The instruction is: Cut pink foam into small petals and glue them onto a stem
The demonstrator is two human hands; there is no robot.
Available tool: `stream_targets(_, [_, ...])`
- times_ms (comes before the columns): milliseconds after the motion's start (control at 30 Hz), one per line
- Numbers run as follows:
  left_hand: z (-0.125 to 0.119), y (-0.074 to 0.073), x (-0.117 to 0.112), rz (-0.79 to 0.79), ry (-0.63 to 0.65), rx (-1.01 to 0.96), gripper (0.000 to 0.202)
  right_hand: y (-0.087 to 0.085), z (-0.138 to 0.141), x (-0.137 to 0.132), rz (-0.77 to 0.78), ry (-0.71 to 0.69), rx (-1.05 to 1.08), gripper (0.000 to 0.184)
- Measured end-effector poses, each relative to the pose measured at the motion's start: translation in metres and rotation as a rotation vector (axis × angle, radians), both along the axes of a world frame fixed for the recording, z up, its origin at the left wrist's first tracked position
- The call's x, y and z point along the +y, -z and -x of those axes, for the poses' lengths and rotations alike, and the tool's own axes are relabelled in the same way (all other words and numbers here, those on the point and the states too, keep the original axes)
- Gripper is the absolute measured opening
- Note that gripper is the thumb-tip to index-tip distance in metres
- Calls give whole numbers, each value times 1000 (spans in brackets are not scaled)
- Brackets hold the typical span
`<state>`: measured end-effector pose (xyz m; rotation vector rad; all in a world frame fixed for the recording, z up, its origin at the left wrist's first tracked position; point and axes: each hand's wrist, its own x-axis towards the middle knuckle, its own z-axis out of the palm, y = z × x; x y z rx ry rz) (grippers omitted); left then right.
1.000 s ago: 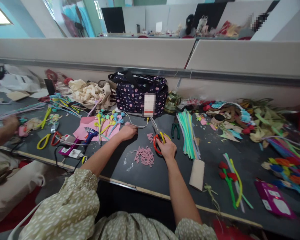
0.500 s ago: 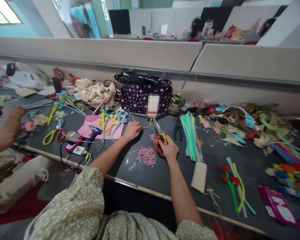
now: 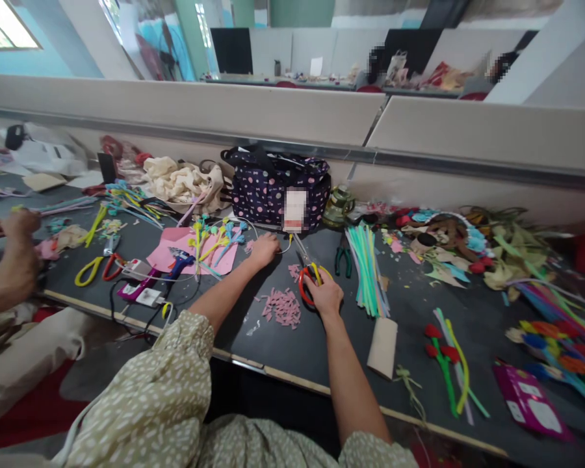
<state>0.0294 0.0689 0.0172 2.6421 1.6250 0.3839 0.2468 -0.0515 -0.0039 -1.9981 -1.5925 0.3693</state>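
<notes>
While the right fingers (image 3: 325, 286) grip the scissors (image 3: 308, 260) by the handles, whether left fingers (image 3: 272, 243) hold anything is unclear.

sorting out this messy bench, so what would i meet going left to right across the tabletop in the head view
Free scissors → pink sheet → pile of pink pieces → scissors held in the right hand → pliers → fuzzy-stem bundle → red-tipped green stems → purple packet.
</notes>
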Motion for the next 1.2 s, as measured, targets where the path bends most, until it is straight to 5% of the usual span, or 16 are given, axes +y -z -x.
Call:
stream_targets(100, [30, -5, 2, 8, -75, -97, 21, -3, 0, 0, 7, 1, 13, 53])
stream_targets(200, [64, -7, 1, 274, -51, -237, 22, -4, -1, 0, 9, -4, 20, 53])
stream_targets(267, [78, -9, -6, 298, -41, -373, 24, -3, 0, 0, 2, -5, 21, 54])
stream_targets(500, [69, -12, -39, 789, -102, -949, 25, 2, 2, -1, -15, -29, 7, 55])
stream_targets(700, [79, -12, -36, 579, -329, -1033, 22, 4, 0, -1, -8, -32, 2, 56])
stream_targets(1200, [50, -8, -17, 724, -382, -917, 24, 5, 1, -1, -11, -34, -18, 54])
